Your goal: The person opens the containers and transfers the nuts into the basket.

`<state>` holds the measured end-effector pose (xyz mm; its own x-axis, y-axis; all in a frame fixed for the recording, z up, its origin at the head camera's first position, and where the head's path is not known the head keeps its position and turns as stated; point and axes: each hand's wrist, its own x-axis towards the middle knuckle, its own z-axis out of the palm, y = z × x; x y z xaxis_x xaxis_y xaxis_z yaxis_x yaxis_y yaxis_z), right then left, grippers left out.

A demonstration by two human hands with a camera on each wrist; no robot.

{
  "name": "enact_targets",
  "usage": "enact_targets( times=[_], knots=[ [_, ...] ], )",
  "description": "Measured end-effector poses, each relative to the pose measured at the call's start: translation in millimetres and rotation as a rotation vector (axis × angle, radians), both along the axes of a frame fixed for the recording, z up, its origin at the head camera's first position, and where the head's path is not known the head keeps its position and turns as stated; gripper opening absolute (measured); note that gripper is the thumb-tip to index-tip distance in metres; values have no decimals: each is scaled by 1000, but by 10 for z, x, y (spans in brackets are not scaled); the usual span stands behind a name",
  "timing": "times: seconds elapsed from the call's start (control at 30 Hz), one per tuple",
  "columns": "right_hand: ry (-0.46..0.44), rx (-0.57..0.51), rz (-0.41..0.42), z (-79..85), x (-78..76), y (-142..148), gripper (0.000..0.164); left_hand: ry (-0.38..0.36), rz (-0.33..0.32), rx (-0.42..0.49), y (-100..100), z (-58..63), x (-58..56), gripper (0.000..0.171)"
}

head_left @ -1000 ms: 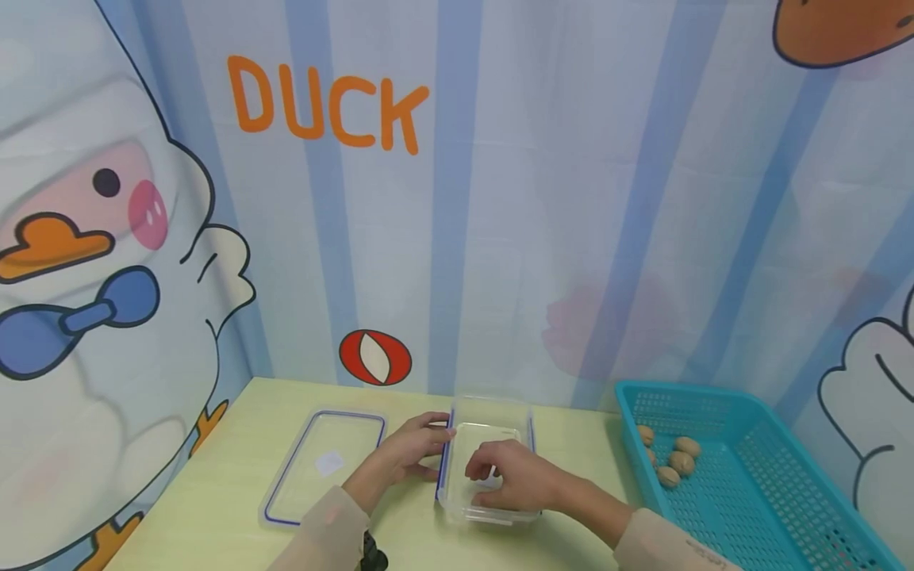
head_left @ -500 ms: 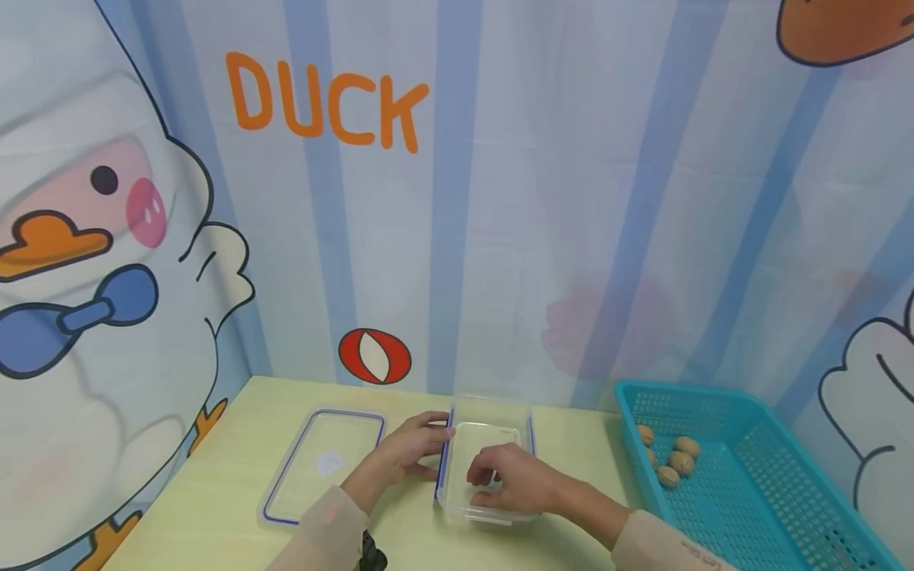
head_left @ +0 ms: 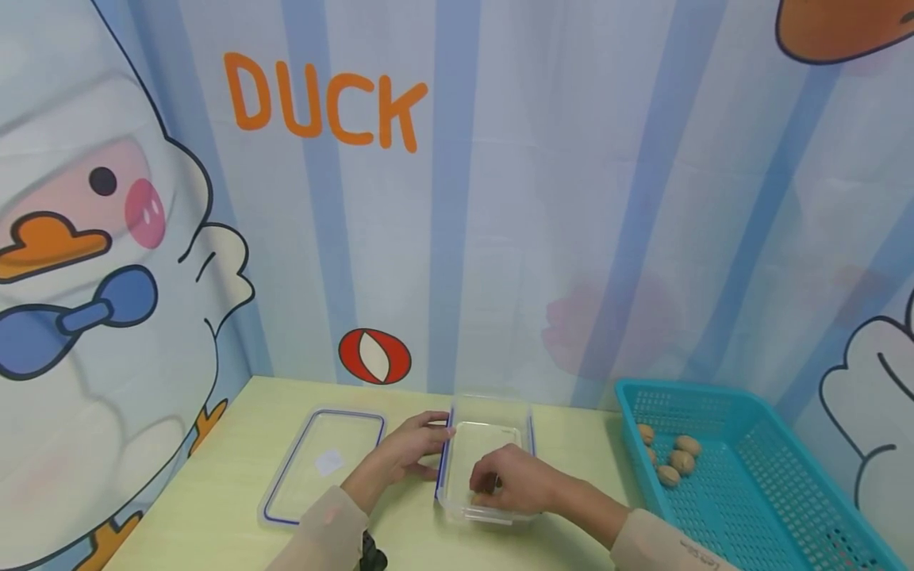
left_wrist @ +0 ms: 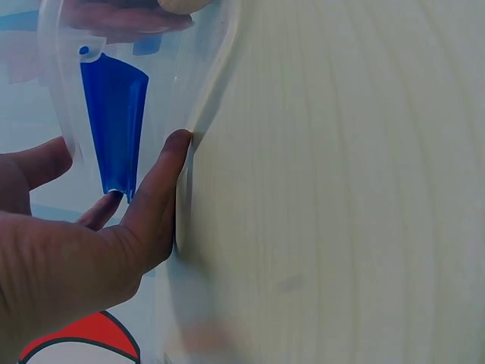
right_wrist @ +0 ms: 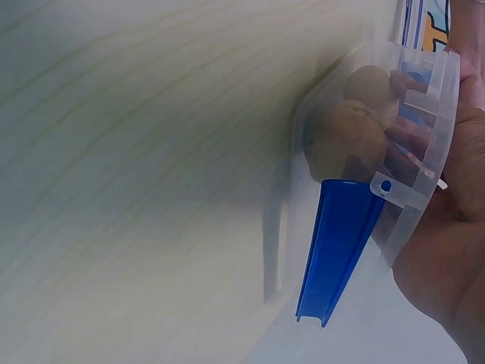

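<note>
A clear plastic food box (head_left: 493, 517) with blue side flaps stands on the table. My left hand (head_left: 414, 450) rests along its left wall, fingers spread either side of a blue flap (left_wrist: 114, 121). Inside the box, near its front end, my right hand (head_left: 520, 480) reaches down with fingers and thumb curled at a walnut. Through the clear wall in the right wrist view, two walnuts (right_wrist: 347, 142) show at the fingertips. Part of a walnut (left_wrist: 182, 4) also appears at the top of the left wrist view. The back of the right hand hides most of its grip from above.
A clear lid (head_left: 296, 484) with a blue seal lies left of the box. To the right stands a turquoise basket (head_left: 728, 452) with several walnuts (head_left: 681, 462) in its left part. A printed curtain (head_left: 528, 198) hangs behind the pale table (head_left: 407, 535).
The right hand's fingers have drawn slightly closer together inside the box. The left hand, box, lid and basket have stayed in place.
</note>
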<state>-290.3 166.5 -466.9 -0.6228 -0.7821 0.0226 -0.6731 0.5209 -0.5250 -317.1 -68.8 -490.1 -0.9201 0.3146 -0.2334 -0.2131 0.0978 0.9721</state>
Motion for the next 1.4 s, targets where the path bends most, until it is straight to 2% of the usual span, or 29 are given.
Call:
enact_targets(
  times=[0.27,0.47,0.73,0.93,1.17,1.4],
  knots=[
    [23,-28,12,-9,2,11,5,-4,-5,6,-1,-6,4,61],
    [46,-94,13,98,21,22,11,-6,3,4,1,-21,-10,61],
    [34,-162,-40,475,1,111,15,-4,1,10,-3,-20,-10,61],
    [98,-203,-92,769,-21,303,19,-11,4,4,9,-12,-13,61],
    [106,-261,-129,1008,13,609,24,-11,4,0,30,-2,-1,60],
    [104,-214,-254,1187,55,933,35,-13,15,-15,31,-3,-11,61]
  ],
)
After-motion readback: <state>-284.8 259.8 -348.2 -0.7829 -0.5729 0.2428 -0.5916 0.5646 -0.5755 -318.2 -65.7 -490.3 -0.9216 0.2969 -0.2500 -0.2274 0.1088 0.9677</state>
